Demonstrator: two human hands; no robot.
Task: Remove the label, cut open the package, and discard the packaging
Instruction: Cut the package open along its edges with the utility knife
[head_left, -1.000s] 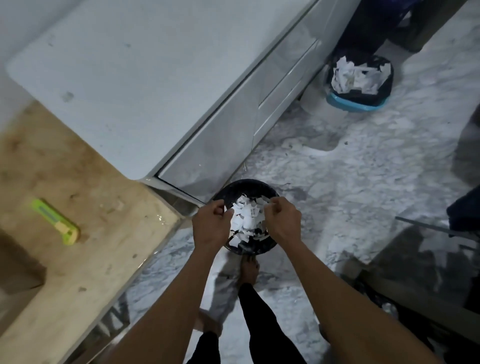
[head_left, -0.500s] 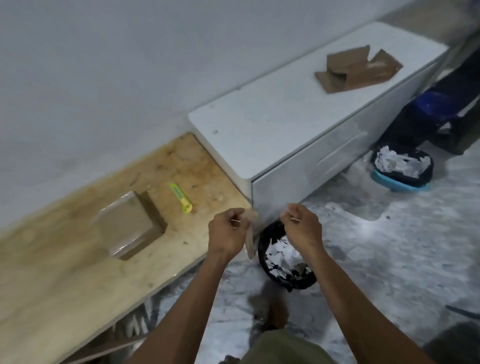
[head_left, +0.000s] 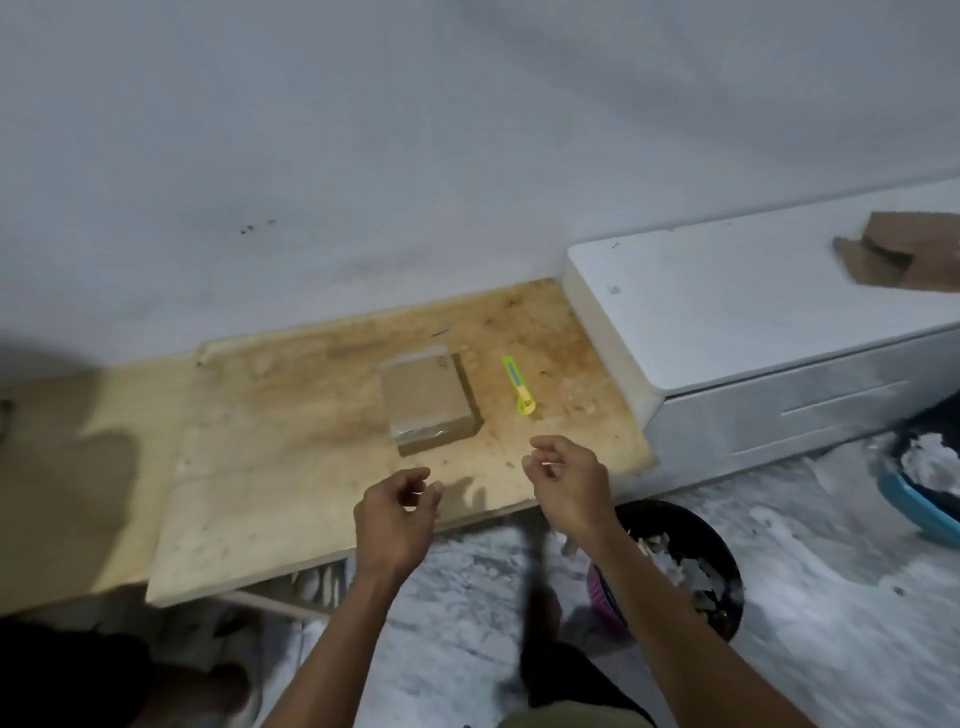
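Head view, your holdings as they lie:

Desk (head_left: 291, 488): a worn, stained wooden board set against the pale wall (head_left: 415, 156). Its near edge runs just under your hands.

Box (head_left: 427, 399): a small brown cardboard package, closed, lying flat near the middle of the desk. Shiny clear tape shows along its near edge. Whether a label is on it you cannot tell from here; the top is blurred.

Cutter (head_left: 518, 385): a yellow-green utility knife lying on the desk just to the right of the box, apart from it, its long axis pointing roughly away from you.

Left hand (head_left: 397, 519): yours, hovering over the near edge of the desk, in front of the box and not touching it. Fingers (head_left: 415, 475) loosely curled and parted, holding nothing.

Right hand (head_left: 569, 486): yours, hovering near the desk's right front corner, below the cutter and clear of it. Fingers (head_left: 545, 447) curled with thumb and forefinger close together but nothing seen between them.

Cabinet (head_left: 753, 312): a white low unit with drawer fronts, butted against the right end of the desk. Flattened cardboard (head_left: 909, 249) lies on its top at the far right.

Black bin (head_left: 691, 566): on the marble floor (head_left: 831, 623) below your right forearm, with white paper scraps inside.

Blue tub (head_left: 914, 499): at the right edge, partly cut off, also holding something white.
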